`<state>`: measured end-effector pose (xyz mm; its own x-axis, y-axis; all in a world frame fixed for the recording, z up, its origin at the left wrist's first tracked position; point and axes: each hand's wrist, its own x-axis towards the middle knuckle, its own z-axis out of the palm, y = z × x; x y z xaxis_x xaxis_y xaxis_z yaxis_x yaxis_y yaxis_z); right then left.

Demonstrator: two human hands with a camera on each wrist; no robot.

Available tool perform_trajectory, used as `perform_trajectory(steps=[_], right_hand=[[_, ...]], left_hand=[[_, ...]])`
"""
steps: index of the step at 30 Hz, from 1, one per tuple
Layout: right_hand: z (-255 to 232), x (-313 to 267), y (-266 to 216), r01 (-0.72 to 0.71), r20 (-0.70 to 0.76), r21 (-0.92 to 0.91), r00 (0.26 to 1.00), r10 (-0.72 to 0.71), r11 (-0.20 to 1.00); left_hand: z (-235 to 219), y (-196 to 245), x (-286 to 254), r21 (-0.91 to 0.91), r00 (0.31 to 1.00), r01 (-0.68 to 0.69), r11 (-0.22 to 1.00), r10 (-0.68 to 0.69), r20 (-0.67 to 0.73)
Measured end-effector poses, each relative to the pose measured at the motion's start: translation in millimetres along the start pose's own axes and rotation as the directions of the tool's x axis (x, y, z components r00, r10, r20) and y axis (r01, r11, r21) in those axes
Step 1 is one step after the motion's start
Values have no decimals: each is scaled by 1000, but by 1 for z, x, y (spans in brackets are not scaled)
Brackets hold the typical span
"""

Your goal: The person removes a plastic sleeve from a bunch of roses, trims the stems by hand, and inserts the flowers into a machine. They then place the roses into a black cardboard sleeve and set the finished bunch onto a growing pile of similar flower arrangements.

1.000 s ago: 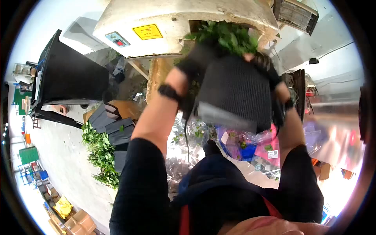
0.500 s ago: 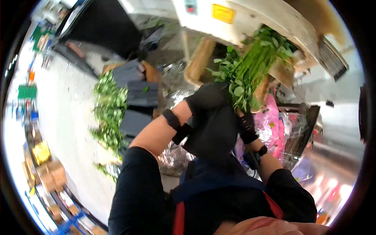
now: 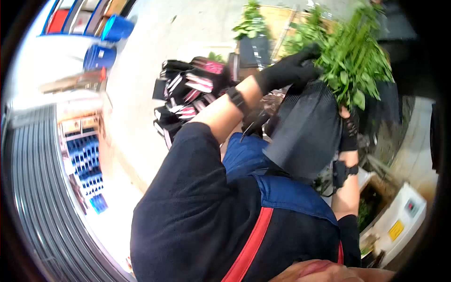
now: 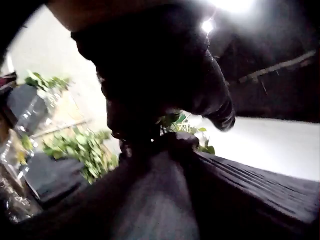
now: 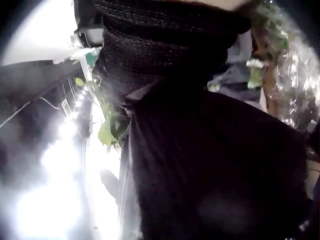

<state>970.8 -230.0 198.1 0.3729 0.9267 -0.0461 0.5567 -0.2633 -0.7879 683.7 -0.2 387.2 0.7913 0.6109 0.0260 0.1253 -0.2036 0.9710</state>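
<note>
A bunch of green leafy stems [image 3: 354, 58] stands out of a black sleeve [image 3: 305, 129], held in front of the body. My gloved left hand [image 3: 293, 70] grips the sleeve's upper edge on the left side. In the left wrist view that hand [image 4: 155, 75] has its fingers at the gathered edge of the sleeve [image 4: 155, 200], while one digit stands away. At the right side of the bunch, my right hand [image 3: 348, 130] holds the sleeve with its fingertips near the leaves. The right wrist view shows the dark hand [image 5: 165, 55] over the sleeve [image 5: 215, 160], its fingers mostly hidden.
Black-wrapped bundles with pink and white edges [image 3: 190, 91] lie on the left. More wrapped greens [image 3: 251, 26] lie ahead on the floor beside cardboard. A white machine with a yellow label [image 3: 404, 218] stands low at the right. Blue bins [image 3: 101, 57] are far left.
The body has turned away from the machine, which was ahead and is now at lower right. Both hands have carried the sleeve and greens along; the wrapped bundles have come into view.
</note>
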Motion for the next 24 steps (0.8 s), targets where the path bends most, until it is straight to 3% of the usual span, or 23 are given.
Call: perform_trajectory(steps=[3, 6, 7, 9, 10, 11, 12, 13, 14, 16, 17, 18, 20, 21, 22, 23, 24], right_hand=[[12, 76, -29, -163, 48, -82, 985, 167, 983], [43, 97, -65, -164, 78, -201, 980, 183, 966], [59, 102, -82, -152, 107, -214, 978, 178, 965], [108, 121, -124, -112, 216, -176, 965, 150, 978], [140, 134, -147, -92, 287, -136, 949, 128, 986], [177, 151, -173, -74, 366, -92, 925, 103, 993], [218, 166, -200, -61, 441, -47, 894, 76, 997], [259, 184, -226, -48, 515, -8, 856, 45, 999], [300, 203, -251, -35, 580, 25, 814, 14, 999], [379, 235, -296, -29, 683, 72, 730, -28, 997], [410, 246, -313, -34, 714, 80, 699, -34, 996], [442, 259, -330, -35, 744, 91, 667, -45, 995], [495, 278, -354, -56, 778, 92, 628, -36, 994], [521, 286, -362, -70, 790, 93, 612, -30, 993], [544, 292, -370, -90, 798, 88, 602, -16, 992], [567, 300, -375, -108, 806, 90, 592, -9, 990], [589, 306, -380, -133, 811, 89, 584, 6, 987]], left_hand=[[-112, -55, -55, 189, 950, 108, 976, -45, -310], [-216, -118, -120, 607, 853, 301, 736, 78, -517], [-240, -137, -135, 797, 830, 501, 337, 72, -552], [-279, -195, -177, 875, 876, 478, 73, 35, -482], [-288, -199, -192, 836, 848, 525, 159, -177, -499], [-291, -223, -201, 649, 726, 687, 327, -360, -586], [-294, -210, -208, 656, 723, 684, 318, -416, -552], [-287, -233, -227, 608, 746, 652, 453, -242, -620], [-283, -245, -239, 467, 698, 649, 600, -226, -680], [-266, -268, -254, 493, 658, 620, 610, -62, -751], [-254, -290, -256, 158, 581, 486, 860, -183, -793], [-251, -294, -253, -199, 492, 247, 948, -300, -818], [-246, -276, -249, 67, 619, 640, 766, -461, -636], [-275, -234, -237, -8, 603, 739, 674, -666, -439], [-276, -233, -237, 212, 627, 706, 676, -456, -631], [-276, -233, -238, 423, 640, 676, 603, -197, -743], [-283, -226, -236, 422, 660, 687, 592, -263, -704]])
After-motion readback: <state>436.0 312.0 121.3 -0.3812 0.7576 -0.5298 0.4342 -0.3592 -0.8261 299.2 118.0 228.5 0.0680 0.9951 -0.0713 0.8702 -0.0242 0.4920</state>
